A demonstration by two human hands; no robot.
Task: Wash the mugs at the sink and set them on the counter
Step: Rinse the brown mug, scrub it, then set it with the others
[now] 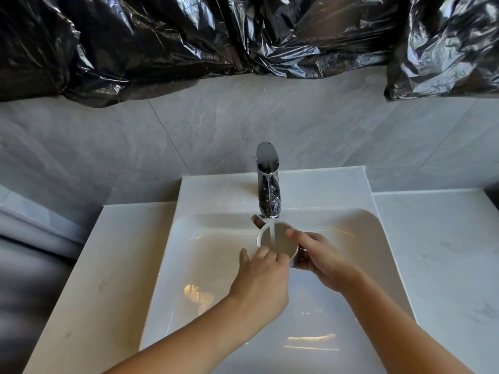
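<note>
A mug with a pale inside and a dark brown handle sits over the white sink, directly under the chrome faucet. A stream of water runs from the faucet into the mug. My right hand grips the mug from the right, with the index finger laid over the rim. My left hand reaches in from the left, its curled fingers on the mug's near rim.
Pale stone counter lies on both sides of the sink, on the left and on the right. Grey tiled wall stands behind. Black plastic sheeting hangs across the top of the wall.
</note>
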